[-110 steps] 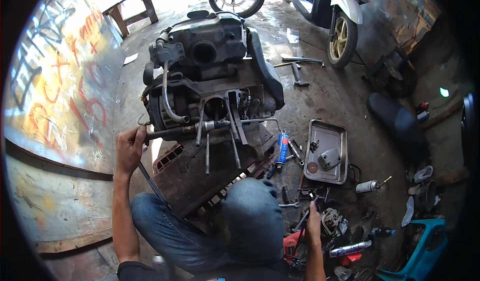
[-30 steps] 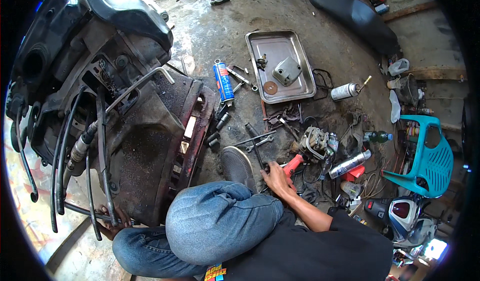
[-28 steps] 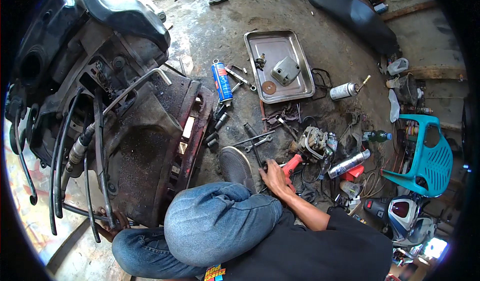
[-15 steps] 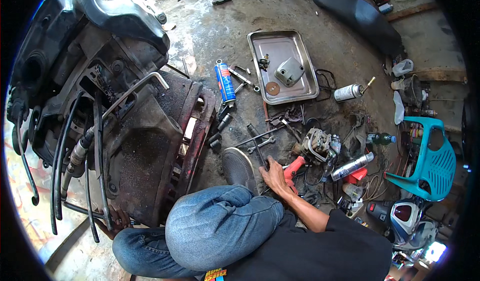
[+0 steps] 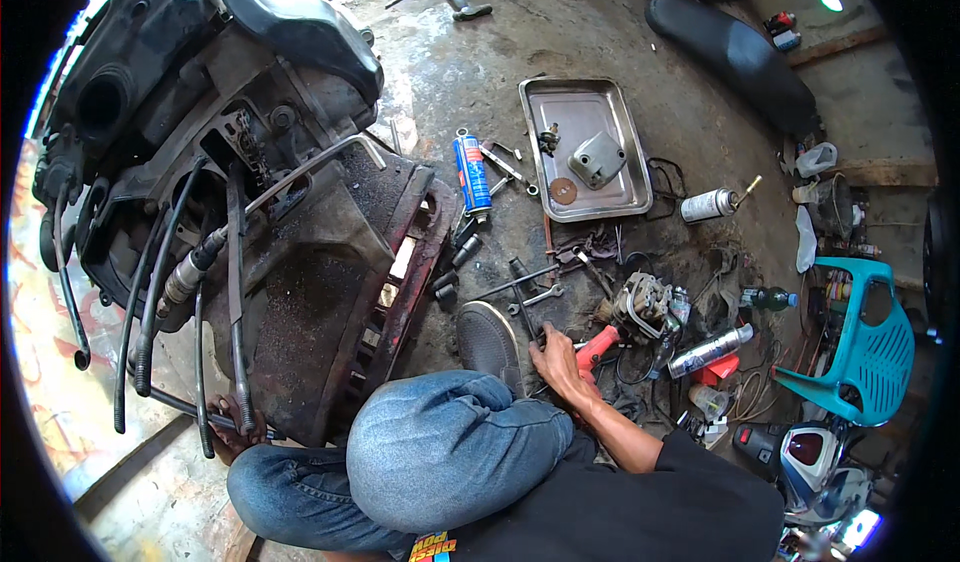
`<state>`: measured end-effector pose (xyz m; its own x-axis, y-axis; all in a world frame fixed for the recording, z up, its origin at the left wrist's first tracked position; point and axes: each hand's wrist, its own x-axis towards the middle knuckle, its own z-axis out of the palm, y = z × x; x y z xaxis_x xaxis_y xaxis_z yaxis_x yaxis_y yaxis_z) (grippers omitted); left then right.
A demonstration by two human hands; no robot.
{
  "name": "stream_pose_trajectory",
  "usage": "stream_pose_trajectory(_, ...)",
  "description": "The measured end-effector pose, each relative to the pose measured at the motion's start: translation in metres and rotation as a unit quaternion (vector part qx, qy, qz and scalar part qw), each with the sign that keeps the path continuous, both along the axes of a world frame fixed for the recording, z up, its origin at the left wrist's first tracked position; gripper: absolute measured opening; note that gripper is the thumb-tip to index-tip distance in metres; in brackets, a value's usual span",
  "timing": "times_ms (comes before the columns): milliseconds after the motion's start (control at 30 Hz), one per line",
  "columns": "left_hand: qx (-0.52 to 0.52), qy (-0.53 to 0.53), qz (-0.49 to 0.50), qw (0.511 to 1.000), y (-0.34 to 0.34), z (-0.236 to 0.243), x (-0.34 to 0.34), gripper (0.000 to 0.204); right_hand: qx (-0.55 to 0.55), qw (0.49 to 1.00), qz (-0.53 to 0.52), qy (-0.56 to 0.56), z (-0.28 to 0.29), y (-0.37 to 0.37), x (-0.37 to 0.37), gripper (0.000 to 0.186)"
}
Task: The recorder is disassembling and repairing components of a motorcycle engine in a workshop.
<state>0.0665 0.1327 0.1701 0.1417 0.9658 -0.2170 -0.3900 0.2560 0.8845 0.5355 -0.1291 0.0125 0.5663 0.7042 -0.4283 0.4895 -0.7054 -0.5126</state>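
On the left stands a large greasy motorcycle frame section (image 5: 300, 312), with several threaded rods and cables hanging from it. My left hand (image 5: 236, 442), dark and partly hidden behind the hanging parts and my knee, has its fingers around a black metal bar (image 5: 175, 402) low on the frame. In front of my knee, my right hand (image 5: 562, 367) is closed around the lower end of a dark straight bar tool (image 5: 522, 287). That bar crosses a long steel rod (image 5: 490, 290) on the floor. A combination wrench (image 5: 537, 300) lies beside it, and a red tool handle (image 5: 600, 347) sits against the right hand.
A metal tray (image 5: 640, 205) holds a grey cover (image 5: 598, 160) and small parts. Around it are a blue spray can (image 5: 473, 174), a white can (image 5: 708, 206) and sockets (image 5: 466, 252). To the right lie an engine part (image 5: 640, 304), a silver can (image 5: 710, 350) and a teal chair (image 5: 860, 342).
The whole view has shifted, so the frame and tray appear farther right. Both hands keep their places on the bars, with no clear movement of the objects.
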Motion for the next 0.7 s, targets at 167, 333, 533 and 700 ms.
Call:
stream_pose_trajectory(167, -0.001, -0.002, -0.002, 1.0, 0.0, 0.0, -0.002, 0.057, -0.096, 0.995, 0.026, -0.001, 0.012, 0.01, 0.001, 0.042)
stream_pose_trajectory(333, -0.003, -0.006, 0.003, 1.0, -0.005, 0.003, -0.007, 0.057, -0.071, 0.995, 0.064, -0.035, 0.013, 0.018, 0.004, 0.04)
stream_pose_trajectory(533, -0.009, -0.008, 0.001, 1.0, -0.01, 0.002, -0.006, 0.056, -0.064, 0.994, 0.07, -0.058, 0.002, 0.019, 0.01, 0.039)
stream_pose_trajectory(700, -0.008, -0.006, -0.005, 1.0, -0.002, -0.001, -0.003, 0.056, -0.077, 0.995, 0.067, -0.011, 0.0, 0.02, 0.012, 0.039)
